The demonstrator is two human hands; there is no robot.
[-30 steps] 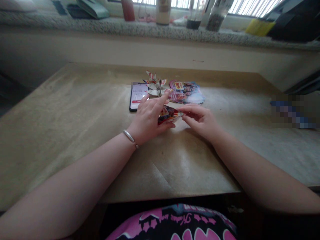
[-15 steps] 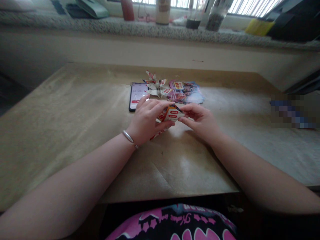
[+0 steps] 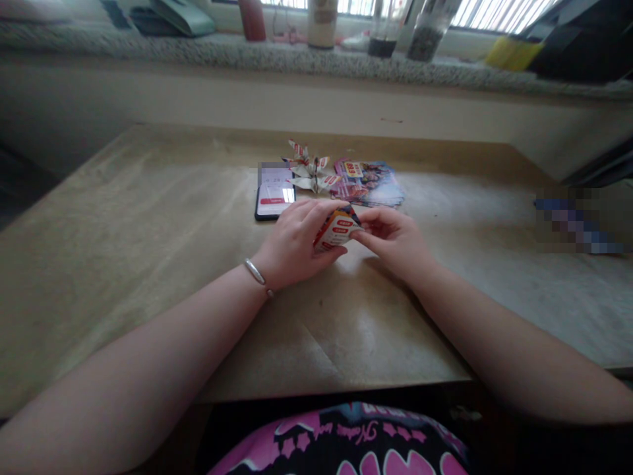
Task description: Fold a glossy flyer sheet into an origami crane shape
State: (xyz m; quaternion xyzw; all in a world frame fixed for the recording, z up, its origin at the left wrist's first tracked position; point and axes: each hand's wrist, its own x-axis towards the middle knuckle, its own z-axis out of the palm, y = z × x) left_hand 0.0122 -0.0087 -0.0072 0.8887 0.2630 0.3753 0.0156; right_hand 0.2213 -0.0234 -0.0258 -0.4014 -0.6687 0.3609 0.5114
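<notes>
Tabletop by the window: square the paper's edges, then crease

Pale and broad, the tabletop [image 3: 297, 343] spreads out in front of you, with the speckled sill [image 3: 173, 49] beyond it at 12 o'clock. Take the folded paper [image 3: 339, 231] as the centre of your clock; it sits between your two hands, near the middle of the table, though you can't tell from this view whether it touches the surface.

Your left hand [image 3: 299, 241] comes in from 9 o'clock, half curled, fingers over the paper's far edge and thumb along the near one. Your right hand [image 3: 395, 234] meets it from 3 o'clock, thumb and forefinger pinched together on the right-hand corner, the other fingers tucked in.

Printed sheets [image 3: 378, 188] lie fanned at 1 o'clock, the phone [image 3: 271, 210] at 10, and spiky paper pieces [image 3: 311, 178] at 11, near your left fingers; a careless elbow or knuckle could knock those.

For clean work, let the left hand brace and the right do the fine shaping. Thin, glossy paper probably slips, so a light, flat pinch serves better than a squeeze. Line up the layers at that corner first; a crease set crooked is hard to undo.
</notes>
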